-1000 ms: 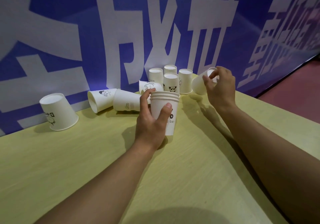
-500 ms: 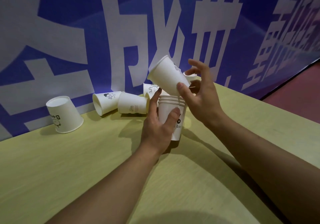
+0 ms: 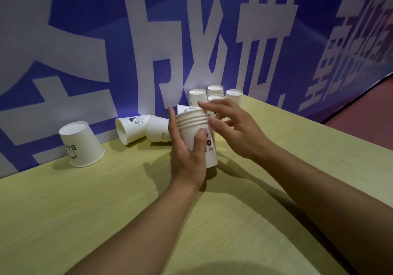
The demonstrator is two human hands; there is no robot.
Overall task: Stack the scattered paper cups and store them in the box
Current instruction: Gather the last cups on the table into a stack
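so the tilted cup just dropped into the stack (image 3: pixel 196 138) mid-frame, left hand (image 3: pixel 187 158) wrapped around it, right hand (image 3: pixel 234 130) loose-fingered and empty, plenty of cups left.

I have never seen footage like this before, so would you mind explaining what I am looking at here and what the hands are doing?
There is no machine here: a person wears a camera on the head, looking forward and down, so you see their own two arms. The left hand grips an upright stack of paper cups, its rims showing as rings near the top. The right hand hovers beside those rims with relaxed fingers and holds nothing. On the yellow-green table more cups wait: one upside-down cup far left, two cups on their sides by the blue banner, and a group of upside-down cups behind the hands. No box is in view.
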